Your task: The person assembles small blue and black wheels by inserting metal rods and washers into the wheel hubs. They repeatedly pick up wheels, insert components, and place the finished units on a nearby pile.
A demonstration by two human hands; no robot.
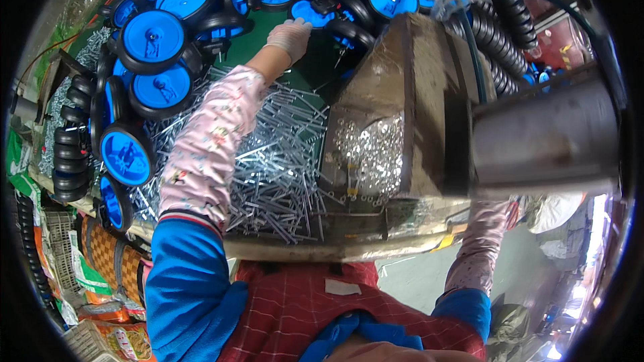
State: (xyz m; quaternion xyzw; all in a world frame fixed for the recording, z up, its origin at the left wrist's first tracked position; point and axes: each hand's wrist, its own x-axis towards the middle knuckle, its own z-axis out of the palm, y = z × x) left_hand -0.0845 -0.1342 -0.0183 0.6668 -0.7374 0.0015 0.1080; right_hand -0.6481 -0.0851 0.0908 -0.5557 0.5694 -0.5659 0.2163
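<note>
My left hand [290, 37], in a thin whitish glove, reaches across the bench to the far pile of casters. Its bent fingers are at the near edge of a blue-centred caster wheel [310, 15]; whether they grip it is not clear. Below my left forearm lies a heap of long silver bolts [275, 167]. To its right, a metal tray holds many small shiny nuts or washers [369, 154]. My right forearm in its patterned sleeve [477, 245] runs up behind a grey cylindrical machine part [547, 137], which hides my right hand.
Blue wheels with black tyres [153, 37] are piled along the left and far side. A worn metal machine housing [419, 94] rises right of centre. Black wheels stand in rows [493, 33] at the far right. The bench's near edge [288, 251] runs before my apron.
</note>
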